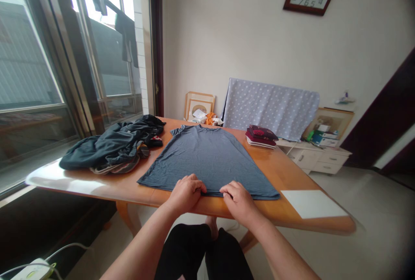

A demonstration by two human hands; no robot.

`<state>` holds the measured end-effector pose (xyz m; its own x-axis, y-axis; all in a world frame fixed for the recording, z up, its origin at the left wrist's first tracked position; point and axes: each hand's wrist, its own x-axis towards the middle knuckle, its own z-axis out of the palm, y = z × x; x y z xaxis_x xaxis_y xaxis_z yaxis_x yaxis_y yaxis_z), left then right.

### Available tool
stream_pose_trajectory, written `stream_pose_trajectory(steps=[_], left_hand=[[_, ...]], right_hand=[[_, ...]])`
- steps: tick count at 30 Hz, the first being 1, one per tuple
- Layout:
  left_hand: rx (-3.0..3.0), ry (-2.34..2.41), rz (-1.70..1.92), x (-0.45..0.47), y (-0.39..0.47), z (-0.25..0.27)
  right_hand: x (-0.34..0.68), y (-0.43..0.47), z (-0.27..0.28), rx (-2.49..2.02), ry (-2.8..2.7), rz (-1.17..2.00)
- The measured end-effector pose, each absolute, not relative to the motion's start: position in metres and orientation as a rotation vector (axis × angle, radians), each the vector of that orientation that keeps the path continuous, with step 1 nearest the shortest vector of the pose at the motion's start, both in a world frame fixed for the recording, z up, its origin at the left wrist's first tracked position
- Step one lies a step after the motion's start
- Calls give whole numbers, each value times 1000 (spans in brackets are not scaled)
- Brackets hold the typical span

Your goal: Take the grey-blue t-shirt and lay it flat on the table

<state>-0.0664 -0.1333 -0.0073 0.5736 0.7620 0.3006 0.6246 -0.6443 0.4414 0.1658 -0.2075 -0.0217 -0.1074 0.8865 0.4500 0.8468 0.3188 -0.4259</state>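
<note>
A blue-grey T-shirt [207,154] lies spread flat on the wooden table [288,172], its neckline at the far side and its hem along the near edge. My left hand [187,191] has curled fingers on the hem, just left of its middle. A short gap to the right, my right hand [239,198] pinches the same hem between thumb and fingers. Both hands rest low at the table's front edge. The right sleeve of the shirt is hard to make out, while the left one shows at the far left corner.
A heap of dark clothes [113,146] lies on the table's left. Folded garments [261,136] are stacked at the back right. A white sheet [313,204] lies near the right corner. Behind stand a cloth-draped object [269,107] and a white cabinet [319,159].
</note>
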Motion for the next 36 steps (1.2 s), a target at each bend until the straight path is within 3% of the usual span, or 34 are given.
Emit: stream_pose_trajectory(steps=[23,36], left_hand=[[2478,1198,632,-64,-132,-5],[2489,1189,636,-64,-132,-5]], right_hand=[[151,-196,-1,-1795,-1988,-9],[153,-195,-7,-1726,-2019,-55]])
